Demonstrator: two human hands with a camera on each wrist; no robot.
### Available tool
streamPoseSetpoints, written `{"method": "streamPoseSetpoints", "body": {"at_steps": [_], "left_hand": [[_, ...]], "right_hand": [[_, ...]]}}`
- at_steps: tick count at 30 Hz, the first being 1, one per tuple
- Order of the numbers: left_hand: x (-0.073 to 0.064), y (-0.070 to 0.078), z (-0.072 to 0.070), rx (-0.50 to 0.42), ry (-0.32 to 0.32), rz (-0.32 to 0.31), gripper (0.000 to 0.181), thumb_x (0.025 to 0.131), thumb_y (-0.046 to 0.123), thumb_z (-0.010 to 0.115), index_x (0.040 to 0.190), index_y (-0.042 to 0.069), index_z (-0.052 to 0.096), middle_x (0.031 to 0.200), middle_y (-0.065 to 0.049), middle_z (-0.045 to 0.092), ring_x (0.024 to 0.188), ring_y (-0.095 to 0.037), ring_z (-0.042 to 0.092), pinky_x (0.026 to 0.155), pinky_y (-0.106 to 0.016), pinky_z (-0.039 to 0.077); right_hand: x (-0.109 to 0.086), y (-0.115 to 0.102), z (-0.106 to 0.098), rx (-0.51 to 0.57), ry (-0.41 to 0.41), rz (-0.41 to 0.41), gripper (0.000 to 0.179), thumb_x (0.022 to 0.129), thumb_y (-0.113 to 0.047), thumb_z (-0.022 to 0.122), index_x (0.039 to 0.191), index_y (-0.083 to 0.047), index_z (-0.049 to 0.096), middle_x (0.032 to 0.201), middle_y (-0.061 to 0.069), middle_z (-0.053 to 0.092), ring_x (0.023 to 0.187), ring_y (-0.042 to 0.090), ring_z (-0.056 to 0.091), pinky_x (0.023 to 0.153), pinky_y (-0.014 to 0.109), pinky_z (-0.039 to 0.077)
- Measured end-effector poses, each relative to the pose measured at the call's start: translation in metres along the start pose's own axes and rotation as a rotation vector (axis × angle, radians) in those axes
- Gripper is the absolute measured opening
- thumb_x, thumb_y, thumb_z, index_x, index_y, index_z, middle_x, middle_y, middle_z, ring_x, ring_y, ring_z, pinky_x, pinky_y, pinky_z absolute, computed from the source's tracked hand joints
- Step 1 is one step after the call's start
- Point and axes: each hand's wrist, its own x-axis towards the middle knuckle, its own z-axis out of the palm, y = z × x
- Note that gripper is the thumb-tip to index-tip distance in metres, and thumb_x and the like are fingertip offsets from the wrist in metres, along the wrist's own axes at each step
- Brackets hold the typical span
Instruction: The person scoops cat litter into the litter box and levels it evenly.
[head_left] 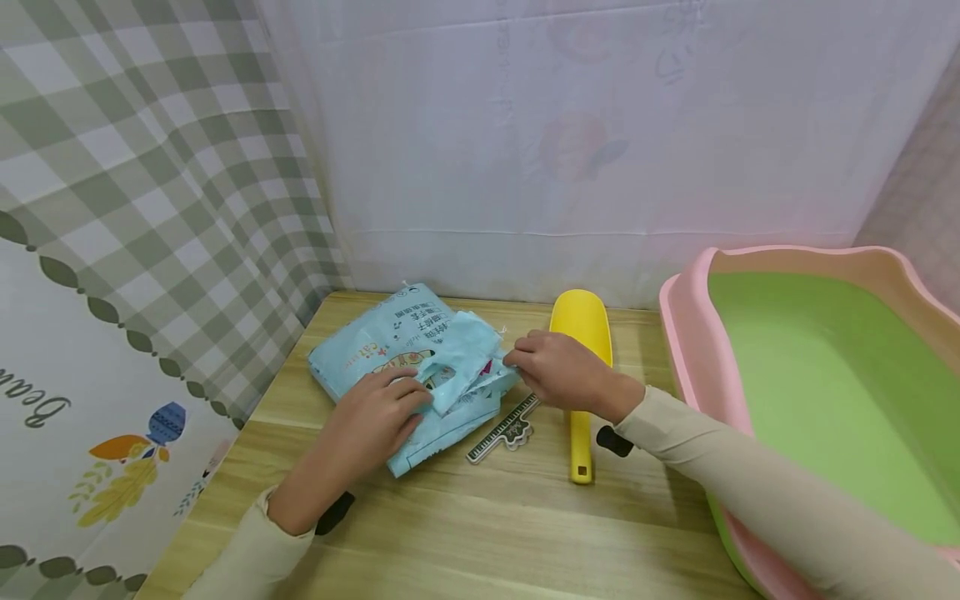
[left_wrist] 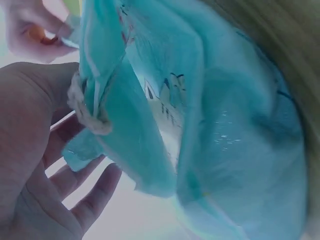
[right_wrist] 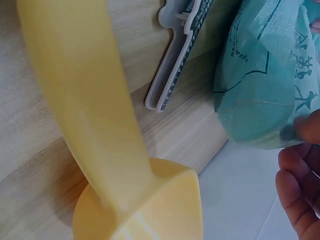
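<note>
A light blue cat litter bag (head_left: 360,342), printed with dark characters, lies on the table with its top torn into a loose flap (head_left: 468,337). My left hand (head_left: 378,412) is at the near left side of that flap. In the left wrist view the left thumb and index finger hold the torn edge beside a white cord (left_wrist: 90,112), the other fingers spread. My right hand (head_left: 558,371) pinches the bag's right edge between thumb and fingers. In the right wrist view its thumb (right_wrist: 310,127) presses on the plastic. Pale printing shows inside the opening.
A yellow scoop (head_left: 581,446) lies under the right forearm, handle towards me. Between it and the bag is a clip (head_left: 502,429) with a piano-key pattern. On the right stands a pink-rimmed green litter box (head_left: 708,333). Curtains hang behind and left of the wooden table (head_left: 480,533).
</note>
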Motion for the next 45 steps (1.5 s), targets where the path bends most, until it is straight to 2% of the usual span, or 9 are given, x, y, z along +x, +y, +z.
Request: {"method": "streamPoseSetpoints", "body": {"at_steps": [5,10,15,20,26,32,35,39,45], "left_hand": [[0.015,0.004,-0.003,0.031,0.008,0.079,0.022,0.088,0.008,0.092,0.108,0.008,0.082,0.110,-0.005,0.074,0.115,-0.031,0.069,0.099,-0.047,0.057],[0.031,0.008,-0.003,0.014,0.035,0.187,0.020,0.092,0.007,0.089,0.109,0.012,0.079,0.116,-0.007,0.069,0.108,-0.030,0.067,0.089,-0.042,0.059],[0.041,0.009,-0.002,-0.005,-0.029,0.247,0.019,0.101,0.007,0.079,0.117,0.017,0.080,0.129,-0.011,0.067,0.107,-0.029,0.069,0.082,-0.038,0.059],[0.044,0.007,-0.002,0.010,-0.081,0.243,0.027,0.103,0.012,0.077,0.128,0.021,0.079,0.122,-0.011,0.068,0.089,-0.025,0.066,0.073,-0.036,0.058],[0.046,0.009,-0.003,0.144,-0.088,0.256,0.029,0.101,0.013,0.078,0.128,0.024,0.078,0.100,-0.008,0.062,0.065,-0.019,0.050,0.054,-0.030,0.047],[0.049,0.014,-0.005,0.168,-0.134,0.248,0.016,0.100,0.012,0.078,0.114,0.020,0.079,0.101,-0.006,0.062,0.068,-0.019,0.057,0.054,-0.030,0.050],[0.050,0.015,-0.005,0.133,-0.142,0.231,0.009,0.099,0.010,0.080,0.107,0.014,0.078,0.100,-0.005,0.061,0.072,-0.018,0.058,0.056,-0.030,0.052],[0.049,0.014,-0.006,0.118,-0.126,0.191,0.006,0.099,0.010,0.079,0.104,0.007,0.076,0.099,-0.006,0.059,0.073,-0.017,0.056,0.056,-0.029,0.052],[0.047,0.011,-0.005,0.154,-0.060,0.138,0.017,0.095,0.015,0.082,0.106,0.003,0.076,0.097,-0.008,0.059,0.070,-0.018,0.053,0.054,-0.031,0.051]], "right_hand": [[0.001,-0.001,0.004,-0.007,0.046,-0.032,0.013,0.100,-0.001,0.075,0.111,-0.007,0.079,0.092,0.004,0.064,0.079,0.020,0.056,0.072,0.028,0.053],[0.004,-0.002,0.002,-0.034,0.078,-0.001,0.007,0.101,-0.006,0.078,0.106,-0.007,0.074,0.091,0.004,0.060,0.077,0.020,0.053,0.069,0.028,0.051],[0.008,0.000,-0.004,-0.039,0.091,0.020,0.007,0.103,-0.006,0.075,0.110,-0.007,0.075,0.096,0.006,0.065,0.080,0.021,0.058,0.072,0.032,0.054],[0.013,0.000,-0.008,-0.012,0.123,0.022,0.007,0.104,-0.005,0.073,0.110,-0.006,0.076,0.097,0.007,0.067,0.080,0.022,0.062,0.073,0.034,0.057],[0.019,-0.001,-0.011,0.059,0.130,0.052,0.010,0.104,0.000,0.071,0.111,-0.005,0.075,0.103,0.006,0.074,0.084,0.022,0.070,0.078,0.037,0.060],[0.022,-0.002,-0.010,0.080,0.145,0.018,0.017,0.102,0.009,0.063,0.101,-0.007,0.063,0.085,0.003,0.059,0.067,0.018,0.053,0.063,0.029,0.048],[0.021,-0.003,-0.009,0.045,0.135,-0.029,0.029,0.096,0.017,0.058,0.098,-0.009,0.071,0.083,0.004,0.051,0.066,0.018,0.047,0.060,0.027,0.043],[0.019,-0.005,-0.008,0.013,0.088,-0.049,0.045,0.088,0.021,0.059,0.104,-0.012,0.086,0.090,0.005,0.051,0.075,0.019,0.049,0.064,0.026,0.043],[0.019,-0.008,-0.004,0.021,0.015,-0.014,0.040,0.092,0.012,0.058,0.112,-0.008,0.087,0.096,0.008,0.051,0.081,0.021,0.048,0.070,0.029,0.045]]}}
